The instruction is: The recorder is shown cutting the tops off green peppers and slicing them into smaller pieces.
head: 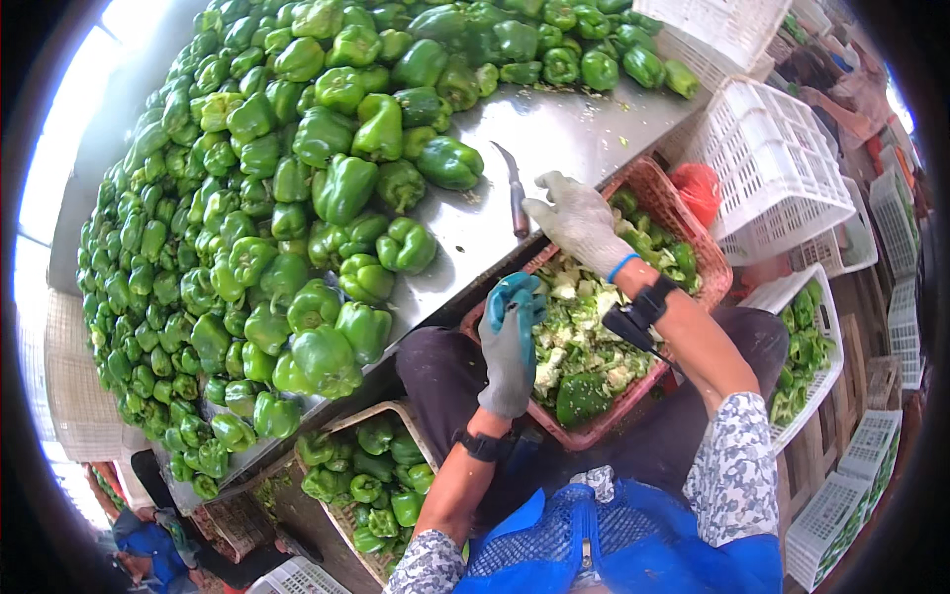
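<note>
My right hand (582,223), in a pale knit glove, hovers at the metal table's edge with thumb and fingers apart. Its fingertips are close to the dark handle of a knife (515,194) lying on the table. Curled over the near side of a red plastic crate (716,271) is my left hand (510,345), in a grey glove with teal coating; nothing shows in its fingers. Pale pepper cores and green scraps (586,334) fill this crate between my knees. A big heap of green bell peppers (252,223) covers the left and far parts of the table (564,126).
A crate of green peppers (378,468) stands below the table on the left. White plastic crates (787,163) are stacked at right, near a red bag (696,193). Another white crate holds cut peppers (801,356). Other people (853,96) are at the far right and lower left.
</note>
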Demonstrator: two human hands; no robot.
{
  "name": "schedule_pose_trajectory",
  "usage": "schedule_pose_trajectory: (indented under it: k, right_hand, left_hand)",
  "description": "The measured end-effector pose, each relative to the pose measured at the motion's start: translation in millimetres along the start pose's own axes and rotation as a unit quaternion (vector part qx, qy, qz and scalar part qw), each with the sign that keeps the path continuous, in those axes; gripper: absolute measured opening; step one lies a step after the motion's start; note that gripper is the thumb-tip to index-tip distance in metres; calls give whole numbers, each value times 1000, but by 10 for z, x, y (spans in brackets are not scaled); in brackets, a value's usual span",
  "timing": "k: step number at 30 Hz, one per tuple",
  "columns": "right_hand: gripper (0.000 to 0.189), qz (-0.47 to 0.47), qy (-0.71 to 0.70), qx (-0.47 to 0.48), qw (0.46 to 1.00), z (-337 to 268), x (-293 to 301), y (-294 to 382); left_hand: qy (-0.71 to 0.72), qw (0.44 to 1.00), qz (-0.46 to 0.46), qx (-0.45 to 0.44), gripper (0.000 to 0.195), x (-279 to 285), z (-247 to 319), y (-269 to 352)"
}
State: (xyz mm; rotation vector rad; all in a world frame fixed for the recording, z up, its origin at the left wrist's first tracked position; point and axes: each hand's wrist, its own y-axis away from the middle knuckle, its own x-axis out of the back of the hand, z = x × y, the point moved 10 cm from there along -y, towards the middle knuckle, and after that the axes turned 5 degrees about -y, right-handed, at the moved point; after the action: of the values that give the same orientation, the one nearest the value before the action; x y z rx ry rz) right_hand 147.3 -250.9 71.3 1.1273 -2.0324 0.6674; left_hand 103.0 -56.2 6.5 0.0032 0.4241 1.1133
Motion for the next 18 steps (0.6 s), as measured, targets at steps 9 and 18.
schedule_pose_trajectory:
  k: [9,18]
  right_hand:
    - [34,-124,56,-77,988,-136,-391,-378]
    - [29,-57,-459,-256,849,842,-449,-139]
  left_hand:
    - [-611,738,98,-268,61,-119,1483,-1064]
    - [-756,634,89,-134,83,-220,1086,-2063]
